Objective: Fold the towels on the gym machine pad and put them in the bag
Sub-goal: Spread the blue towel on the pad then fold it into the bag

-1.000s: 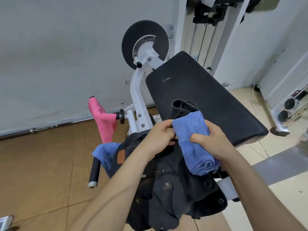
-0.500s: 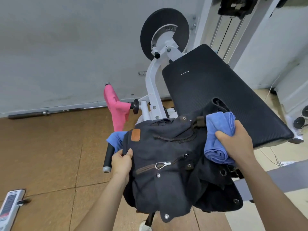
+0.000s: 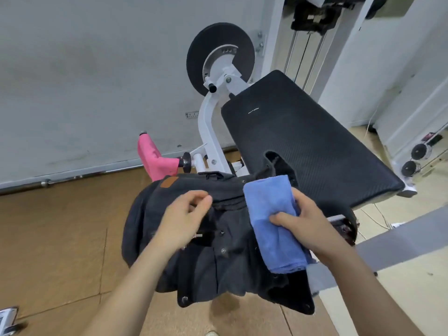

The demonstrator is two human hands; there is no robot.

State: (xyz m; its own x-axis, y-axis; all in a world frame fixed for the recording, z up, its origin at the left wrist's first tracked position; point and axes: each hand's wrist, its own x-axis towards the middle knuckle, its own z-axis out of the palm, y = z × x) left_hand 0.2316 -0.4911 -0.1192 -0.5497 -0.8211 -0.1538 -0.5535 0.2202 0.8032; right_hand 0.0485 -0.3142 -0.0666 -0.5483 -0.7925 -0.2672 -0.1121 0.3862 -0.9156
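A dark canvas bag (image 3: 230, 267) with a brown patch hangs at the near end of the black gym machine pad (image 3: 303, 146). My right hand (image 3: 308, 231) grips a folded blue towel (image 3: 271, 214) that lies across the bag's right side, next to its dark opening. My left hand (image 3: 184, 219) is blurred over the top of the bag, its fingers loosely curled with nothing in them. A pink towel (image 3: 155, 161) drapes over a machine handle to the left of the bag.
The white machine frame (image 3: 208, 132) and a black disc (image 3: 218, 57) rise behind the pad, close to the grey wall. A grey beam (image 3: 392, 246) runs along on the right. Cables lie on the floor at the far right. Brown floor spreads out to the left.
My left hand has let go of the bag's left edge and moved up over its top. My right hand has brought the blue towel lower and further left over the bag.
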